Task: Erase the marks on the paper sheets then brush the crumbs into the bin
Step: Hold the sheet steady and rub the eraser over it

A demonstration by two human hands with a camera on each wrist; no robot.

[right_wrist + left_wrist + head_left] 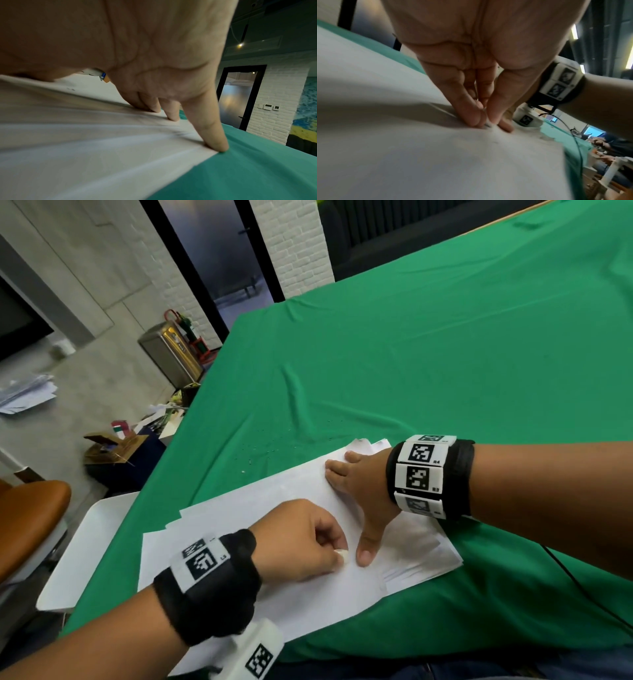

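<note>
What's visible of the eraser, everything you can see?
Only a tip of the eraser shows: small, white, rounded, rubbery-looking. The left hand pinches it with curled fingers, hiding the rest, and presses it against the top paper sheet, beside the right hand's thumb. In the left wrist view it is barely visible between the fingertips.

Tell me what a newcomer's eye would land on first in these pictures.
First, the two hands on the white sheets at the near edge of the green cloth: the left hand pinches a small white eraser against the top sheet, and the right hand lies spread flat, pressing the paper down. Next, the crumbs scattered on the cloth just beyond the sheets.
</note>
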